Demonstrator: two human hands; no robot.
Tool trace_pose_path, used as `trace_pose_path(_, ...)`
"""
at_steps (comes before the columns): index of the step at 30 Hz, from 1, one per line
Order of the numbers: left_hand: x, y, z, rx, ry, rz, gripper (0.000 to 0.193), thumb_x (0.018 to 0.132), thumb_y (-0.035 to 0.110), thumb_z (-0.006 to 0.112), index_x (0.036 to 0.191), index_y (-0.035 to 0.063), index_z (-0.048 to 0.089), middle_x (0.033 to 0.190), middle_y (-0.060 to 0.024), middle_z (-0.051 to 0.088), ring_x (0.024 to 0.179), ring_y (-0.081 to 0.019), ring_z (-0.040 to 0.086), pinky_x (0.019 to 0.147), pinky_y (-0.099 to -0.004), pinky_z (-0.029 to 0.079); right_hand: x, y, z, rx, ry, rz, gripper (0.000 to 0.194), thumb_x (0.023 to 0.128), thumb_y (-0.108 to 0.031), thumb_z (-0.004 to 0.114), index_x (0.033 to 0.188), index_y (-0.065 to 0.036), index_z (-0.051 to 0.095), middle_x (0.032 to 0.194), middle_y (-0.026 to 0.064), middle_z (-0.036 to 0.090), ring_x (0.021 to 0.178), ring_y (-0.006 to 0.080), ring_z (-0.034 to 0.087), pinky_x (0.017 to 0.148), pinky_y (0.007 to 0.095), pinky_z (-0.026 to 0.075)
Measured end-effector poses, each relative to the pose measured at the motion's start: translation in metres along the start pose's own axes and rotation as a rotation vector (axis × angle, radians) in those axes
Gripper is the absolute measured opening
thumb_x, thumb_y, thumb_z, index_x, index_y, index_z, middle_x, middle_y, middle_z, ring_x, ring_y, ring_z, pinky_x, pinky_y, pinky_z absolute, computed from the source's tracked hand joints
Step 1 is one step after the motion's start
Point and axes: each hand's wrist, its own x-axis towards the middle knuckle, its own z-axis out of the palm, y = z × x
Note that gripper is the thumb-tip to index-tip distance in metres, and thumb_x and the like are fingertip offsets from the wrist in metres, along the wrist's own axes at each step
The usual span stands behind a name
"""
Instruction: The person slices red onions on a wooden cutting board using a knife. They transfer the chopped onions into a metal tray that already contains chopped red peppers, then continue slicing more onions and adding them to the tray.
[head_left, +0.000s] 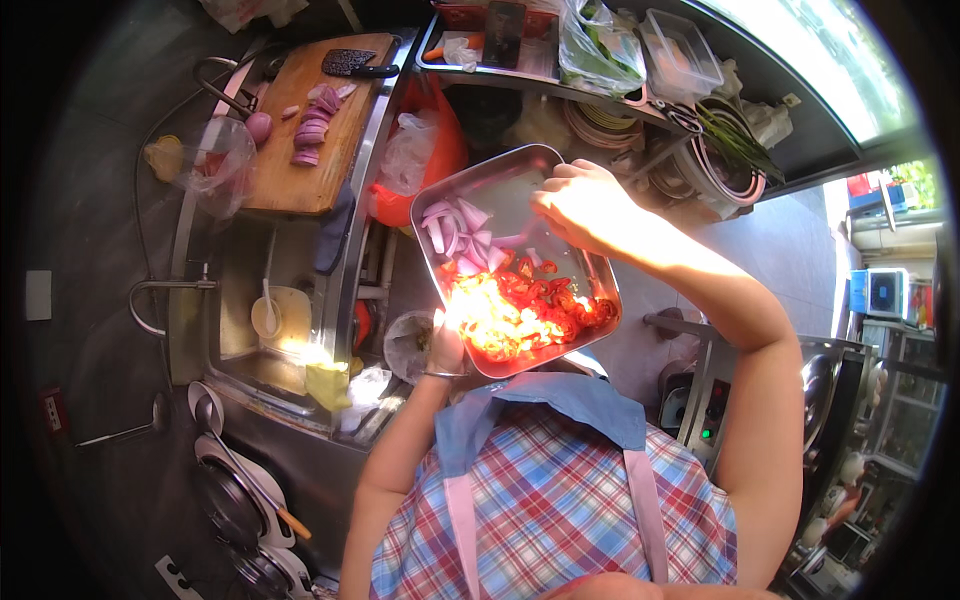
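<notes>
My left hand (448, 341) grips the lower left side of a rectangular metal tray (545, 161), its fingers partly lost in glare. Sliced red chili peppers (517, 311) lie along the tray's near end, with cut pieces of red onion (457, 232) at its left side. Over the tray's upper right part is my right hand (574, 202), its fingers curled down; whether they pinch anything is hidden. On a wooden cutting board (341, 135) at the upper left are a sliced red onion (311, 133) and a cleaver (352, 64) with a black handle.
Left of me is a metal sink (240, 300) holding a bowl, with a yellow-green cloth (328, 384) on its edge. A red plastic bag (442, 150) hangs beside the counter. Ahead, a shelf carries a clear plastic container (679, 56) and bagged greens (600, 49). Pot lids hang at lower left.
</notes>
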Motion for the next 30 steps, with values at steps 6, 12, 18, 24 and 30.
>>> trace_pose_path(6, 0.044, 0.008, 0.030, -0.114, 0.075, 0.088, 0.050, 0.101, 0.039, 0.049, 0.132, -0.0002, 0.048, 0.127, -0.0145, 0.060, 0.111, -0.0264, 0.064, 0.094, -0.0410, 0.054, 0.057, 0.050, 0.017, 0.394, -0.133, 0.006, 0.034, 0.072, -0.018, 0.077, 0.100, -0.005, 0.064, 0.087, 0.0145, 0.068, 0.082, 0.0354, 0.066, 0.073, 0.0439, 0.053)
trace_pose_path(12, 0.049, 0.035, 0.069, -0.069, 0.242, 0.108, 0.059, 0.095, 0.047, 0.057, 0.130, -0.0002, 0.050, 0.124, -0.0142, 0.062, 0.110, -0.0265, 0.064, 0.096, -0.0386, 0.052, 0.103, 0.076, 0.042, 0.418, -0.198, 0.070, 0.031, 0.072, -0.006, 0.071, 0.102, -0.002, 0.064, 0.077, 0.0157, 0.069, 0.076, 0.0353, 0.068, 0.070, 0.0420, 0.054)
trace_pose_path(18, 0.055, 0.055, 0.072, -0.116, 0.413, 0.178, 0.054, 0.099, 0.041, 0.054, 0.135, 0.0006, 0.046, 0.126, -0.0142, 0.060, 0.114, -0.0257, 0.061, 0.099, -0.0383, 0.049, 0.162, 0.052, 0.075, 0.678, 0.020, 0.042, 0.033, 0.072, -0.002, 0.066, 0.104, 0.001, 0.059, 0.083, 0.0216, 0.067, 0.083, 0.0426, 0.064, 0.075, 0.0489, 0.052)
trace_pose_path(24, 0.076, 0.096, 0.037, -0.310, 0.272, 0.162, 0.057, 0.101, 0.041, 0.048, 0.137, -0.0022, 0.042, 0.132, -0.0166, 0.056, 0.118, -0.0277, 0.060, 0.102, -0.0411, 0.049, 0.246, 0.018, 0.089, 0.635, 0.028, -0.210, 0.040, 0.073, 0.003, 0.063, 0.112, 0.003, 0.057, 0.098, 0.0206, 0.061, 0.091, 0.0407, 0.064, 0.078, 0.0437, 0.053)
trace_pose_path(30, 0.086, 0.158, -0.026, -0.341, 0.366, 0.202, 0.056, 0.099, 0.041, 0.051, 0.136, -0.0006, 0.042, 0.130, -0.0166, 0.058, 0.116, -0.0276, 0.061, 0.099, -0.0426, 0.051, 0.334, -0.022, 0.090, 0.512, -0.046, -0.463, 0.052, 0.073, 0.004, 0.063, 0.124, 0.000, 0.056, 0.104, 0.0191, 0.061, 0.096, 0.0383, 0.064, 0.083, 0.0421, 0.053)
